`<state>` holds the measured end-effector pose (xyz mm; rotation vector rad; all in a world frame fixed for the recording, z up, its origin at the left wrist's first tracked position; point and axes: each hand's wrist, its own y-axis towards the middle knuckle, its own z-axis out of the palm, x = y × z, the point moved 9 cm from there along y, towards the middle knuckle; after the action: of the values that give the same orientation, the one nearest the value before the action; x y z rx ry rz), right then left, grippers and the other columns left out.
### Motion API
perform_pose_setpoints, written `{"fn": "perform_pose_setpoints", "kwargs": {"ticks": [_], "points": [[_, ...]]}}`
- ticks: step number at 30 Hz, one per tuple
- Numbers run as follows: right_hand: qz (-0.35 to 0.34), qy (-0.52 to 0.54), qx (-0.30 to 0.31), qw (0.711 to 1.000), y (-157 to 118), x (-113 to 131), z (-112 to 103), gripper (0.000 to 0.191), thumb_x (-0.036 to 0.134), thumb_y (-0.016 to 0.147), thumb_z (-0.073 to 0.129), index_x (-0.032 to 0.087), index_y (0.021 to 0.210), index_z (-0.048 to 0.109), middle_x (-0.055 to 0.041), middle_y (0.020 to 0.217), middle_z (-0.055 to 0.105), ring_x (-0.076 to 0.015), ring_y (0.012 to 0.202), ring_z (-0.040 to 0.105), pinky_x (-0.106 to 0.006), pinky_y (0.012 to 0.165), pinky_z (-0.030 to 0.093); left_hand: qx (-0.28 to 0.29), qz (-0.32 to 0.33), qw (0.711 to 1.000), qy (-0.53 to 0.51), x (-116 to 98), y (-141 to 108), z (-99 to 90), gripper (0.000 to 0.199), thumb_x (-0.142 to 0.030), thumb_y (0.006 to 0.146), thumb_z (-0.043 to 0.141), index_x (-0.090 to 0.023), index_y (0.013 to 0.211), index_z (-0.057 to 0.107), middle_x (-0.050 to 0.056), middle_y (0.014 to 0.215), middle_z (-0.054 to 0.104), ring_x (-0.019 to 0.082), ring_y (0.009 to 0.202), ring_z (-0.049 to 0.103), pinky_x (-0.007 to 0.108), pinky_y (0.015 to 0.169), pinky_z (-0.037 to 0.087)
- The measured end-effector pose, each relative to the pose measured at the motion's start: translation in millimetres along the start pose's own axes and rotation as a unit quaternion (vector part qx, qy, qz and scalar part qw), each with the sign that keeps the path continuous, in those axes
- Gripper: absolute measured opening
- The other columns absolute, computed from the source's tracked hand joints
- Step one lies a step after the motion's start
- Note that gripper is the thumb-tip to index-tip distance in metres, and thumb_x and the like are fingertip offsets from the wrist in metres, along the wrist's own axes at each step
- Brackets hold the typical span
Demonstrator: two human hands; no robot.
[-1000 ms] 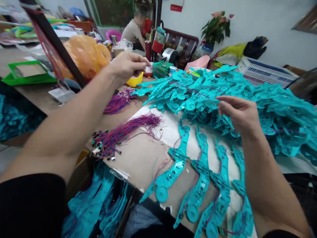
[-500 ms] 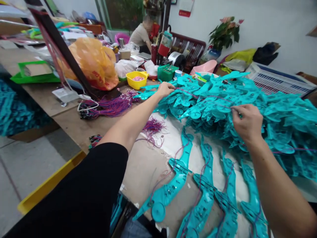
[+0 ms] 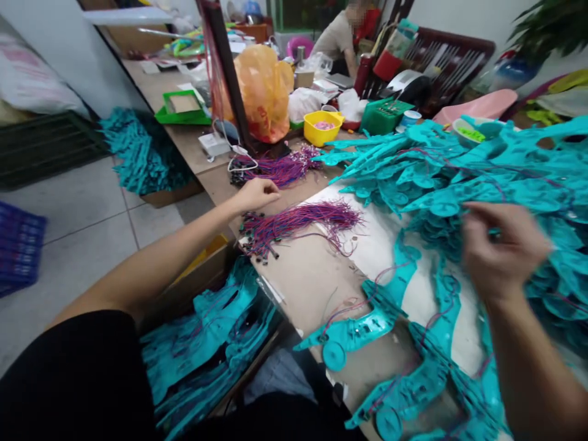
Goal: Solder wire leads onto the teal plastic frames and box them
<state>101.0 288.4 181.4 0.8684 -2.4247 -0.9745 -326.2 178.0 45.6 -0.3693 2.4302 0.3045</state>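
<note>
My left hand (image 3: 258, 195) hovers over the near bundle of red and blue wires (image 3: 298, 222), beside their black connector ends. Its fingers are bent together and nothing shows in them. Smeared a little by motion, my right hand (image 3: 505, 248) is curled closed in front of a large heap of teal plastic parts (image 3: 436, 177). A small dark green spot shows between its fingers, but what it grips is hidden. Below on the tabletop, a flat teal part (image 3: 362, 327) with wires along it lies in a row with another teal part (image 3: 413, 383).
A second wire bundle (image 3: 275, 168) lies near a dark post. Behind stand an orange bag (image 3: 261, 92), a yellow bowl (image 3: 323, 127) and a green box (image 3: 383, 117). Below the table edge, a carton holds teal parts (image 3: 197, 349). A person (image 3: 337, 40) sits at the back.
My left hand has left the teal heap and moved left, down to the wire bundles. The thin wire stretched between my hands no longer shows. The view has turned left.
</note>
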Motion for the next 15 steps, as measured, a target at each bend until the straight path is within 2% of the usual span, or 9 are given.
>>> {"fn": "perform_pose_setpoints", "kwargs": {"ticks": [2,4,7,10,13,15], "points": [[-0.076,0.136,0.121,0.980,-17,64,54,0.026,0.034,0.090,0.051,0.027,0.100,0.074,-0.0123,0.096,0.072,-0.0280,0.095,0.067,-0.043,0.084,0.053,0.005,-0.024,0.999,0.023,15,-22,5.9,0.017,-0.032,0.078,0.065,-0.017,0.081,0.072,0.004,0.076,0.071,0.018,0.069,0.061,0.030,0.064,0.046],[-0.117,0.185,0.217,0.951,-33,114,106,0.027,0.030,0.089,0.050,0.023,0.094,0.075,-0.0122,0.095,0.072,-0.0285,0.093,0.066,-0.044,0.083,0.053,0.016,-0.038,0.998,0.050,21,-36,15.4,0.019,-0.036,0.076,0.067,-0.017,0.076,0.072,0.006,0.075,0.071,0.021,0.068,0.062,0.031,0.063,0.046],[-0.124,0.184,0.293,0.930,-46,153,167,0.028,0.024,0.089,0.049,0.021,0.093,0.076,-0.0124,0.096,0.072,-0.0282,0.092,0.063,-0.043,0.085,0.051,0.035,-0.037,0.995,0.090,19,-49,30.5,0.018,-0.036,0.073,0.070,-0.018,0.069,0.071,0.007,0.073,0.071,0.024,0.071,0.064,0.034,0.066,0.047],[-0.114,0.175,0.307,0.929,-46,168,195,0.028,0.022,0.089,0.049,0.020,0.096,0.077,-0.0134,0.098,0.071,-0.0289,0.094,0.061,-0.043,0.086,0.049,0.035,-0.030,0.993,0.111,13,-57,36.8,0.009,-0.027,0.075,0.066,-0.020,0.069,0.070,0.007,0.077,0.072,0.026,0.080,0.066,0.034,0.072,0.048],[-0.110,0.177,0.300,0.931,-40,177,201,0.029,0.022,0.090,0.051,0.018,0.103,0.076,-0.0144,0.102,0.070,-0.0294,0.099,0.060,-0.043,0.091,0.048,0.009,-0.034,0.995,0.092,4,-63,27.2,0.010,-0.024,0.081,0.059,-0.021,0.078,0.068,0.006,0.083,0.073,0.023,0.081,0.067,0.031,0.072,0.048],[-0.113,0.191,0.279,0.934,-32,187,198,0.032,0.022,0.088,0.055,0.015,0.115,0.072,-0.0159,0.112,0.068,-0.0304,0.108,0.058,-0.044,0.098,0.046,-0.006,-0.034,0.999,0.020,-7,-66,16.5,0.009,-0.024,0.085,0.056,-0.021,0.082,0.064,0.004,0.078,0.072,0.020,0.074,0.065,0.028,0.067,0.046]]}}
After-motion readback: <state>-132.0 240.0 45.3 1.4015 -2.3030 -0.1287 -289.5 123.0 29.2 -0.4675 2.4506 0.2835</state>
